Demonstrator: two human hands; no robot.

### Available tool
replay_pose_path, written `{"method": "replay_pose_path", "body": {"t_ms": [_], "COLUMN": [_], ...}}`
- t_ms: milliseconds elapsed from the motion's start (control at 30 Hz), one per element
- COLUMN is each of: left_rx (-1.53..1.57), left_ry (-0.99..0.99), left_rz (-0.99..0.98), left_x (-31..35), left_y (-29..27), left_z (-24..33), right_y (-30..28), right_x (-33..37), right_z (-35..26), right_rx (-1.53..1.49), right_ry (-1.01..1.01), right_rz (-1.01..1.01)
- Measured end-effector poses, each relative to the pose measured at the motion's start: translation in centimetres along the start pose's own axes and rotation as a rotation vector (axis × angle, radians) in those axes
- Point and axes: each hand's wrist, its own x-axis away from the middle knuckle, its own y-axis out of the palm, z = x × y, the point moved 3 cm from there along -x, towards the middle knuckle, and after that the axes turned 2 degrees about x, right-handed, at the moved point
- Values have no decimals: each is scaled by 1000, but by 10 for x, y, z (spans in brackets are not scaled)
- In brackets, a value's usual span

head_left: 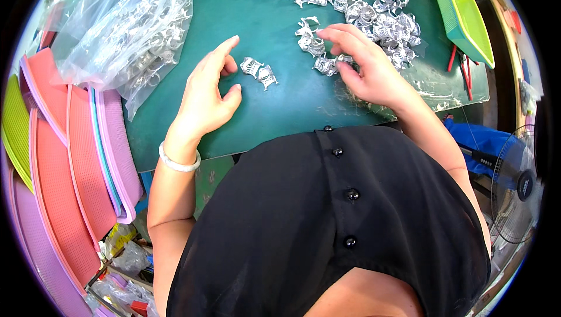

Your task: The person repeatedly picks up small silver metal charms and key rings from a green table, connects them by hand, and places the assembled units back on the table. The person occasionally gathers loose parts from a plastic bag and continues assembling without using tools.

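Note:
My left hand (209, 92), with a pale bangle (179, 163) at the wrist, hovers over the green table with its fingers stretched and the thumb apart, holding nothing. Just right of it lie small silver openwork metal pieces (258, 73), close together. My right hand (369, 70) reaches over the near left edge of a large pile of similar silver pieces (383, 22). Its thumb and fingers are spread around a few loose pieces (325, 64); whether they touch one is partly hidden by the fingers.
A clear plastic bag (146, 30) full of silver pieces rests at the table's far left. Stacked pink and purple plastic baskets (64, 159) stand left of the table. A yellow-green basket (461, 16) and red-handled tools (466, 71) sit at the right edge; a fan (514, 185) stands beyond.

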Motion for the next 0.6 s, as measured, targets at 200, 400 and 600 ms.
{"method": "replay_pose_path", "body": {"t_ms": [200, 400, 600], "left_rx": [-150, -127, -212], "left_ry": [121, 128, 170], "left_rz": [79, 14, -40], "left_x": [-6, -12, -7], "left_y": [3, 15, 13], "left_z": [-2, 1, 2], "right_y": [1, 7, 9], "right_x": [3, 6, 14], "right_z": [3, 4, 12], "right_rx": [124, 249, 24], "right_ry": [-15, -46, 109], "right_rz": [21, 32, 49]}}
